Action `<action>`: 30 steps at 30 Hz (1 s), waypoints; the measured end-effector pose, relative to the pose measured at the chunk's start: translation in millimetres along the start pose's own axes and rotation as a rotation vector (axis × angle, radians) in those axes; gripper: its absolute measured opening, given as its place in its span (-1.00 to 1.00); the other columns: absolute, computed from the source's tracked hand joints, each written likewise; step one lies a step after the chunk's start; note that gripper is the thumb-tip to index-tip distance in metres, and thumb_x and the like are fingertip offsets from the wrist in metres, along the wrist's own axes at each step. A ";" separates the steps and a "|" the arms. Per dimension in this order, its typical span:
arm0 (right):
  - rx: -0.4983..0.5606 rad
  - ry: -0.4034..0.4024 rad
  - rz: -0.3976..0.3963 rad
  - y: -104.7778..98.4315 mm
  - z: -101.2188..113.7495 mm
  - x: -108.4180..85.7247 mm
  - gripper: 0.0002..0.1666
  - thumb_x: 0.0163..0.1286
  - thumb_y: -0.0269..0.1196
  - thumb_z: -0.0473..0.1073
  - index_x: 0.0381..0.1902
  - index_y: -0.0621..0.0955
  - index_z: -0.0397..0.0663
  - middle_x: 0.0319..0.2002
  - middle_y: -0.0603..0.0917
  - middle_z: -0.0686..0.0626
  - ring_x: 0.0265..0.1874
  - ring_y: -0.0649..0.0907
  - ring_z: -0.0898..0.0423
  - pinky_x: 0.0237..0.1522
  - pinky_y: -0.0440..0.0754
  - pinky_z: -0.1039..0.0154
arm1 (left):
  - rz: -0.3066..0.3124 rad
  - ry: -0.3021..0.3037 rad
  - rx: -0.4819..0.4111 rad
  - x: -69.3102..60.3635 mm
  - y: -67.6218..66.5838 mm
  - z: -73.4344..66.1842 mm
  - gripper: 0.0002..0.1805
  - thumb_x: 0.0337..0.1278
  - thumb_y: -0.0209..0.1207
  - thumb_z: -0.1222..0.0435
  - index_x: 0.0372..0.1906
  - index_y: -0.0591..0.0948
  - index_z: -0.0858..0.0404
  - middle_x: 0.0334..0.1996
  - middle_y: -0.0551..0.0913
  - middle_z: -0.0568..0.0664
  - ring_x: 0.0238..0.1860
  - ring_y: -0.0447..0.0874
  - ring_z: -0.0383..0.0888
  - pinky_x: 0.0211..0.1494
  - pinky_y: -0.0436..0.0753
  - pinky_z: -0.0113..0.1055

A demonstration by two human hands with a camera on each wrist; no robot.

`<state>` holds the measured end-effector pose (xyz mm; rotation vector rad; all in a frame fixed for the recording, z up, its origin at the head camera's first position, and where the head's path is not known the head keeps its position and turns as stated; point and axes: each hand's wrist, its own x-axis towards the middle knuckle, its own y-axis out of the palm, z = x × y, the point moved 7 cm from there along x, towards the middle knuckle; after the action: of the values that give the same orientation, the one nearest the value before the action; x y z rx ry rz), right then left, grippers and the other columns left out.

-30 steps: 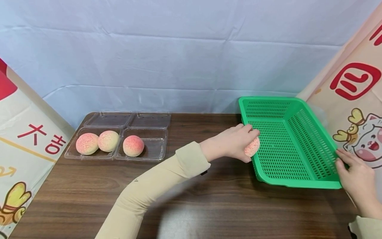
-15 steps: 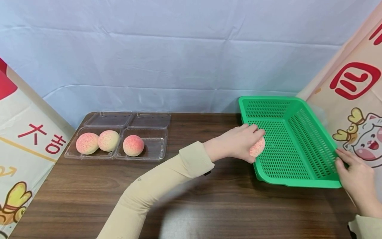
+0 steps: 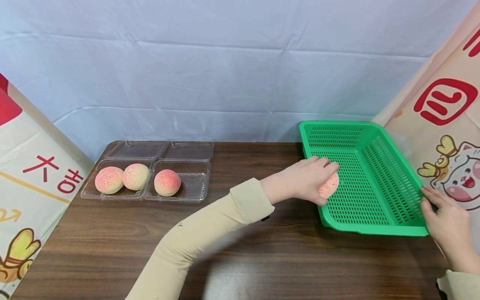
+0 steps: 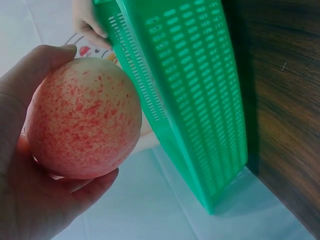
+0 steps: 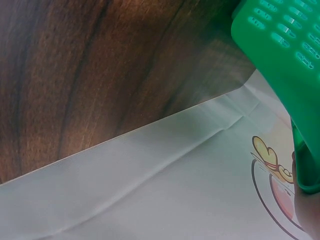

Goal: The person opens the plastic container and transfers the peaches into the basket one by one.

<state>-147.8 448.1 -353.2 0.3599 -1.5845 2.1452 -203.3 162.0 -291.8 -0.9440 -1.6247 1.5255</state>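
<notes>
My left hand (image 3: 310, 180) holds a speckled pink peach-like ball (image 3: 328, 186) over the left rim of the green basket (image 3: 375, 229). In the left wrist view, thumb and fingers curl round the ball (image 4: 85, 120), beside the basket's perforated wall (image 4: 195, 90). My right hand (image 3: 448, 227) grips the basket's right rim near its front corner; the right wrist view shows only a bit of that hand behind the green rim (image 5: 312, 125). Three more pink and cream balls lie in the clear plastic tray at the left: two side by side (image 3: 109, 180) (image 3: 136, 176), one apart (image 3: 167, 183).
The clear tray (image 3: 195, 199) stands at the table's back left, its lid sections (image 3: 187, 151) folded back. Brown wooden table (image 3: 243, 258) lies between tray and basket. A pale cloth (image 3: 225, 75) hangs behind, with printed cloths (image 3: 461, 166) at both sides.
My left hand has moved slightly right with the ball, from the basket's left rim to just inside it. My right hand has stayed at the right rim. The balls in the tray have not moved.
</notes>
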 end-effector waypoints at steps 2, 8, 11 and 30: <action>0.000 -0.001 -0.001 0.0 0.1 0.0 -0.58 0.32 -0.08 -0.30 0.05 0.46 -0.48 0.08 0.45 -0.36 0.18 0.36 -0.24 0.29 0.08 0.08 | -0.003 0.005 0.007 1.3 -0.2 -0.6 -0.16 -0.14 0.20 -0.08 0.28 0.22 0.18 0.03 0.38 -0.09 -0.03 0.35 -0.19 0.06 0.31 -0.46; 0.007 -0.001 -0.001 0.2 -0.2 -0.2 -0.57 0.32 -0.08 -0.30 0.05 0.46 -0.48 0.09 0.44 -0.36 0.19 0.35 -0.23 0.29 0.08 0.07 | -0.023 0.017 0.019 4.6 -0.8 -3.0 -0.18 -0.13 0.18 -0.07 0.27 0.23 0.18 0.03 0.39 -0.08 -0.03 0.36 -0.21 0.11 0.26 -0.45; 0.008 -0.004 -0.005 -0.1 -0.1 0.0 -0.58 0.32 -0.08 -0.30 0.04 0.46 -0.48 0.08 0.44 -0.36 0.18 0.35 -0.23 0.28 0.08 0.08 | -0.032 0.016 0.018 5.8 -1.2 -4.4 -0.18 -0.14 0.18 -0.08 0.27 0.25 0.18 0.02 0.38 -0.09 -0.02 0.36 -0.21 0.11 0.26 -0.45; -0.001 0.003 0.009 2.2 -2.2 -1.2 -0.57 0.33 -0.09 -0.30 0.07 0.44 -0.48 0.10 0.43 -0.36 0.20 0.33 -0.22 0.29 0.07 0.07 | -0.036 -0.008 -0.005 16.7 0.7 -13.3 -0.16 -0.14 0.19 -0.13 0.29 0.24 0.12 0.06 0.36 -0.11 -0.02 0.33 -0.21 0.05 0.32 -0.50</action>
<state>-147.8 449.4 -356.3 0.3496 -1.5882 2.1504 -199.7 183.1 -291.6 -0.9081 -1.6439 1.5037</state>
